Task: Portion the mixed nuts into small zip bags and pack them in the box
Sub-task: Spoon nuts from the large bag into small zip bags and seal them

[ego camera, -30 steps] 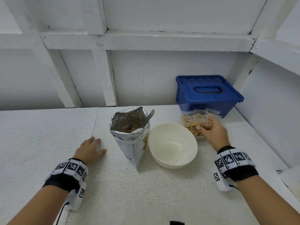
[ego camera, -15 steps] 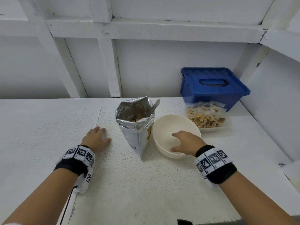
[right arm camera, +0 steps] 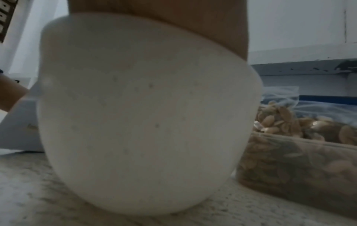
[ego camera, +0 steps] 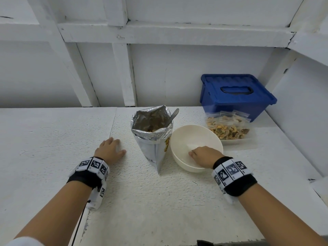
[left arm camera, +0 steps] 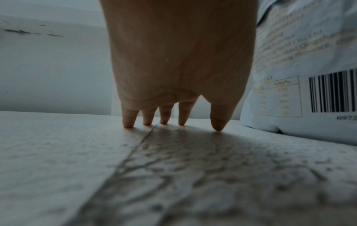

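Fingertips of the left hand rest spread on the white worktop, its grip apart and holding nothing, just beside the opened foil nut bag with a spoon standing in it. The right hand lies over the near rim of the white bowl; whether its grip clamps the rim I cannot tell. Filled zip bags sit in a clear tray before the closed blue box.

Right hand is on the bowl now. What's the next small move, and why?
Probably take the spoon with the left hand, which rests idle on the table, and scoop nuts into the bowl: the bowl looks empty, the right hand holds its near rim, and the foil bag stands open.
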### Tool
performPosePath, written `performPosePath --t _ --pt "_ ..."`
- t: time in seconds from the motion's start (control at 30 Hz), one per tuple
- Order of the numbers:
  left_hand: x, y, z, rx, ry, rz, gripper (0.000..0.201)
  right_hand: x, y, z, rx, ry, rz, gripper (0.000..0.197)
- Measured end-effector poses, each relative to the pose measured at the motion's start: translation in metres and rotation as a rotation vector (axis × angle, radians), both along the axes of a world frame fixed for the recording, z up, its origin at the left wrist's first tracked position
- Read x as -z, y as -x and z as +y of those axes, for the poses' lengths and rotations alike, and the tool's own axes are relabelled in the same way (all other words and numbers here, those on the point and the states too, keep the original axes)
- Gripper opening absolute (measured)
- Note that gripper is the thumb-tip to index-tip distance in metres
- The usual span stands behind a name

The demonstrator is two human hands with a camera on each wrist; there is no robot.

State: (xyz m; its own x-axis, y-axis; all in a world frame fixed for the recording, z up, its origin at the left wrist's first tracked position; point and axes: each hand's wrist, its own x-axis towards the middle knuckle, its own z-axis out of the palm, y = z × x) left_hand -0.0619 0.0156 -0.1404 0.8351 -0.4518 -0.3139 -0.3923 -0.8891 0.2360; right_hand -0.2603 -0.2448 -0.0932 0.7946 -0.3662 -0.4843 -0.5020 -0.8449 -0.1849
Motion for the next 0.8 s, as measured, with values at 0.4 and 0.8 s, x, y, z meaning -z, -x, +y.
performPosePath --t 0.4,0.8 --pt "-0.032 0.006 0.008 -0.074 0.405 -0.085 0.037 -0.061 0.016 0.000 0.183 -0.063 -0.711 0.012" --pt "-0.091 0.023 0.001 -0.001 0.553 -0.188 0.033 -0.071 0.005 -0.004 0.229 0.054 -0.873 0.022"
